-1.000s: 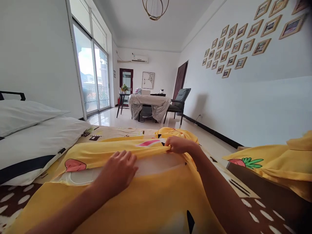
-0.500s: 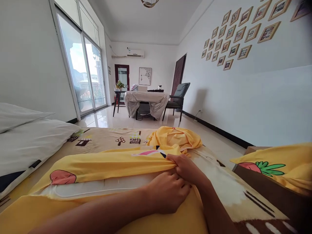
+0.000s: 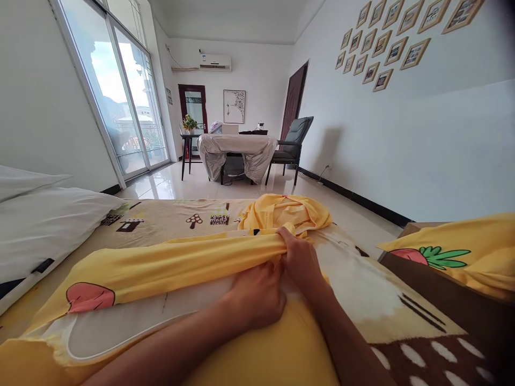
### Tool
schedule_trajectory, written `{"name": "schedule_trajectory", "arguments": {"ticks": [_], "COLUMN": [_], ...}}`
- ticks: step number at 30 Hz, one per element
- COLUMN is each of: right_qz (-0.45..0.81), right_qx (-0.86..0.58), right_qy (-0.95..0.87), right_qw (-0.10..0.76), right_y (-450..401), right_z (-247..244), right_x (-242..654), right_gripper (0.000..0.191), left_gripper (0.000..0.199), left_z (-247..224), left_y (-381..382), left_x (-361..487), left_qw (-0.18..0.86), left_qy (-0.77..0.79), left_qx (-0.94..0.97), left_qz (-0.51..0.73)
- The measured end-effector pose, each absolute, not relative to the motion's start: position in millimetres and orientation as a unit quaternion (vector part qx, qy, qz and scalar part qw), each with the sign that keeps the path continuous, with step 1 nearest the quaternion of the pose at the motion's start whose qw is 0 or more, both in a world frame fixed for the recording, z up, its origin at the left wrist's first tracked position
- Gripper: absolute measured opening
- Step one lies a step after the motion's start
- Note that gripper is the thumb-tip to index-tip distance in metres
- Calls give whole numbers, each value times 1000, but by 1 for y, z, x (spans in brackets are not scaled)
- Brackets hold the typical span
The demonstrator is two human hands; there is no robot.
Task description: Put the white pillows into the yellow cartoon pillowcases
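A yellow fabric cover (image 3: 173, 265) with a red carrot print lies stretched across the bed in front of me. Under its raised edge shows a white piece with white piping (image 3: 132, 324), partly inside the cover. My right hand (image 3: 300, 257) is closed on the cover's edge, thumb and fingers pinching the cloth. Just below and left of it, my left hand (image 3: 257, 295) is curled in a fist against the same edge; its fingertips are hidden in the fabric. More yellow cloth (image 3: 285, 214) lies bunched beyond my hands.
White pillows (image 3: 76, 214) lie at the left on a patterned beige blanket (image 3: 173, 222). At the right, a brown box (image 3: 418, 279) has yellow carrot-print cloth (image 3: 483, 246) draped over it. Farther off stand a covered table (image 3: 237, 142) and a dark armchair (image 3: 295, 145).
My left hand has moved up and closer to the right hand at the cover's edge. The cover's edge is lifted, exposing more of the white piece. The view has tilted down.
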State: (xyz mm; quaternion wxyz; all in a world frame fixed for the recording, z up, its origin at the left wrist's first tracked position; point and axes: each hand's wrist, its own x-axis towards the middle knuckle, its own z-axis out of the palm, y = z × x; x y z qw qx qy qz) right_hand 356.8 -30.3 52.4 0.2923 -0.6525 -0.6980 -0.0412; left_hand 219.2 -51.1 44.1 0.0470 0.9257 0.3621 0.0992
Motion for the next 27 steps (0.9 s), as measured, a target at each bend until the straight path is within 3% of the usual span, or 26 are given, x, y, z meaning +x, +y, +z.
{"name": "schedule_trajectory", "arguments": {"ticks": [5, 8, 11, 15, 20, 24, 27], "right_qz": [121, 235, 299, 154, -128, -94, -18], "right_qx": [-552, -491, -447, -513, -654, -708, -691], "right_qy": [-710, -722, -746, -773, -693, -667, -675], "right_qw": [421, 426, 392, 339, 274, 213, 259], "right_y": [-19, -23, -30, -39, -45, -45, -38], "right_z": [50, 56, 62, 65, 63, 65, 63], "right_x": [365, 371, 379, 386, 376, 368, 370], "right_gripper": [32, 29, 37, 54, 34, 32, 36], "left_gripper": [45, 38, 36, 36, 36, 34, 37], "left_z": [45, 47, 52, 51, 43, 46, 51], "left_y": [-45, -47, -49, -49, -42, -34, -26], "left_x": [224, 225, 224, 221, 224, 232, 242], "left_qw": [37, 42, 49, 90, 71, 71, 90], "left_qy": [381, 384, 396, 373, 292, 315, 334], "left_qx": [918, 920, 916, 922, 951, 946, 938], "left_qz": [105, 62, 45, 58, 71, 0, 8]}}
